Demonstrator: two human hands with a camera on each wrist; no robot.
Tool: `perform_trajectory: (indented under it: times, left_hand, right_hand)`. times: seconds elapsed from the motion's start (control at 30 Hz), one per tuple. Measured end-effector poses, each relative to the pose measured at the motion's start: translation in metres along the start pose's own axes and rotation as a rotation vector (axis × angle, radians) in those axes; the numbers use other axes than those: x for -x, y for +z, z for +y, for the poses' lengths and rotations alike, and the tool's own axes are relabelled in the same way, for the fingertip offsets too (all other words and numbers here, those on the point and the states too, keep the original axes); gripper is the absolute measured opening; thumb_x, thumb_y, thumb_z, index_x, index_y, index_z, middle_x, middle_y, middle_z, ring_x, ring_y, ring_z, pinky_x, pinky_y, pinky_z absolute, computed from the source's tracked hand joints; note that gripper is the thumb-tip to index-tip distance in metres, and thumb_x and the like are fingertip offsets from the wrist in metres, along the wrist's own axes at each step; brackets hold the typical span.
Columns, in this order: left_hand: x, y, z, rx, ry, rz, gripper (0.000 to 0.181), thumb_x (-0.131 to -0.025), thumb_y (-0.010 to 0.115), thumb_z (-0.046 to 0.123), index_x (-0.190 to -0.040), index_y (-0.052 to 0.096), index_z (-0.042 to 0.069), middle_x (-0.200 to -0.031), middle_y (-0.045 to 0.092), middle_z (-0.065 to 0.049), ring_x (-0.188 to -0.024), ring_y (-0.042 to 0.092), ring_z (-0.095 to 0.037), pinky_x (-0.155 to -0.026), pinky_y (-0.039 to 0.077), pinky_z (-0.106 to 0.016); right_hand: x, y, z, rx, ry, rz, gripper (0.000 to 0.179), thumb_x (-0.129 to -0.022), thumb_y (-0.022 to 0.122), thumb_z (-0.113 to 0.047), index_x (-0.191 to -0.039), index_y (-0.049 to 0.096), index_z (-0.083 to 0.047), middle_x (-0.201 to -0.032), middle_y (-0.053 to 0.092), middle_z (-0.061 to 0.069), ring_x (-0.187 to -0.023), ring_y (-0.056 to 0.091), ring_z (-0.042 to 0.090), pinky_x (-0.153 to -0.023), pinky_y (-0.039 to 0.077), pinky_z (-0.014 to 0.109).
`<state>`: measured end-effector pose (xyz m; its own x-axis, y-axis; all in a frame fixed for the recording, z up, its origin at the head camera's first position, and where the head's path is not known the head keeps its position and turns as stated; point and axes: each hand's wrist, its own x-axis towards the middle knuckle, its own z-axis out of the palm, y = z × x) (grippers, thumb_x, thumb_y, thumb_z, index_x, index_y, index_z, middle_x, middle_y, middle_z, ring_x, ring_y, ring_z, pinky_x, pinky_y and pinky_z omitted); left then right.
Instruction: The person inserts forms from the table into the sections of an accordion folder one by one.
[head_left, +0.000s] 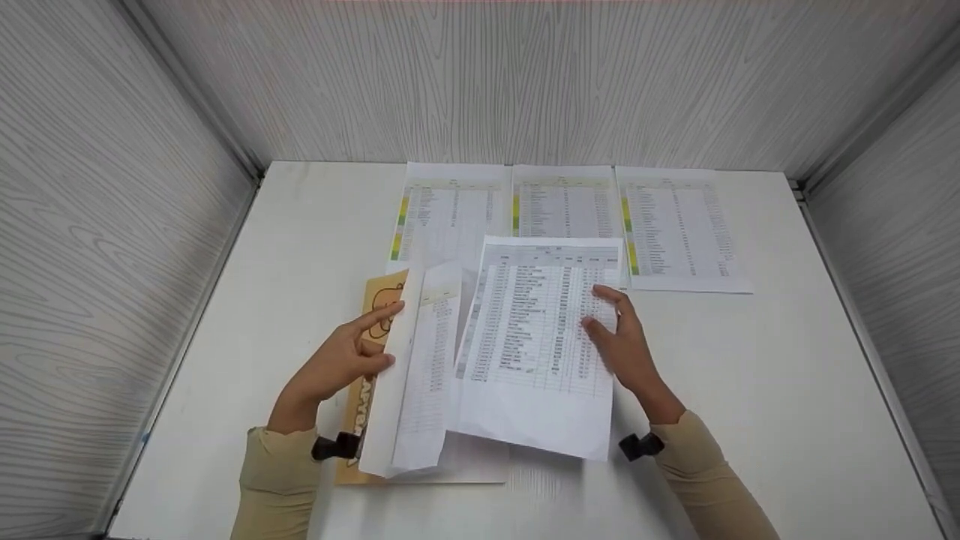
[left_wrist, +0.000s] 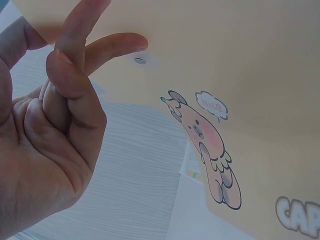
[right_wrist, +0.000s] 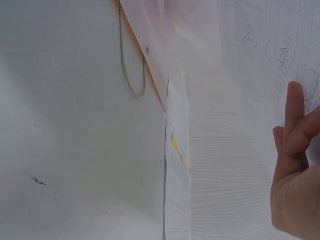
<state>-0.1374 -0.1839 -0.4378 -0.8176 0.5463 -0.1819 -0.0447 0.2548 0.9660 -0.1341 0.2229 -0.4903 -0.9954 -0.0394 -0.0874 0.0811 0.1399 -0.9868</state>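
A tan folder [head_left: 352, 420] with a cartoon animal and letters on its cover stands partly open. My left hand [head_left: 330, 367] holds its cover, with thumb and index finger at the pale inside edge. Against that cover leans a printed page [head_left: 435, 352]. To its right, my right hand [head_left: 626, 352] grips a printed table sheet [head_left: 540, 322] by its right edge, thumb and index finger on the front. The left wrist view shows the folder's cartoon cover [left_wrist: 270, 125] beyond the left hand [left_wrist: 60, 130]. Pen marks show on the sheet's back [right_wrist: 260, 60] in the right wrist view.
Three printed sheets lie in a row at the back of the white table [head_left: 772, 360]: a left one [head_left: 480, 199], a middle one [head_left: 562, 199] and a right one [head_left: 682, 232]. Wood-grain panels [head_left: 480, 82] enclose the back and sides. A thin dark loop [right_wrist: 132, 92] hangs by the folder.
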Motion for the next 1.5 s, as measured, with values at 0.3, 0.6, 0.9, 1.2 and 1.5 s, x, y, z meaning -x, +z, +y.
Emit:
perform_trajectory:
  times: [0.3,0.6,0.9,1.2,1.5]
  left_hand:
    - [0.0,0.001,0.002,-0.014,-0.01,-0.002,0.075,-0.087,0.056,-0.003,-0.154,0.026,0.012,-0.053,0.052,0.007,-0.046,0.042,-0.004,-0.051,0.039,-0.021]
    - [-0.002,0.001,0.001,-0.01,-0.006,0.006,0.075,-0.086,0.057,-0.003,-0.153,0.027,0.012,-0.054,0.056,0.008,-0.046,0.043,-0.006,-0.053,0.043,-0.023]
    - [-0.002,0.001,0.0,0.006,0.014,-0.016,0.075,-0.086,0.055,-0.006,-0.153,0.026,0.009,-0.049,0.038,0.01,-0.046,0.037,-0.005,-0.051,0.037,-0.02]
    - [-0.001,0.002,0.0,0.02,-0.006,-0.027,0.075,-0.086,0.056,-0.004,-0.153,0.026,0.01,-0.051,0.041,0.007,-0.048,0.04,-0.005,-0.052,0.036,-0.023]
    - [-0.002,0.002,-0.001,-0.007,0.0,-0.014,0.075,-0.086,0.055,-0.006,-0.153,0.028,0.013,-0.049,0.034,0.009,-0.045,0.034,-0.005,-0.051,0.035,-0.025]
  right_hand:
    - [0.009,0.005,0.004,-0.001,0.057,-0.023,0.052,-0.097,0.053,-0.009,-0.145,0.032,-0.012,-0.144,0.039,0.014,-0.101,0.063,0.022,-0.075,0.055,0.03]
    - [0.016,0.013,0.008,-0.012,0.106,-0.06,0.05,-0.097,0.053,-0.009,-0.143,0.035,-0.015,-0.145,0.038,0.012,-0.099,0.063,0.023,-0.075,0.055,0.03]
    - [0.014,0.023,0.009,-0.007,0.121,-0.067,0.05,-0.096,0.055,-0.009,-0.142,0.037,-0.016,-0.145,0.04,0.014,-0.097,0.064,0.024,-0.075,0.055,0.032]
    - [0.005,0.047,0.005,-0.027,0.098,-0.086,0.051,-0.095,0.054,-0.006,-0.143,0.037,-0.014,-0.145,0.041,0.016,-0.096,0.065,0.024,-0.075,0.054,0.032]
    - [0.0,0.074,0.008,0.005,0.061,-0.091,0.052,-0.093,0.059,-0.007,-0.141,0.04,-0.014,-0.147,0.04,0.015,-0.096,0.063,0.024,-0.074,0.052,0.032]
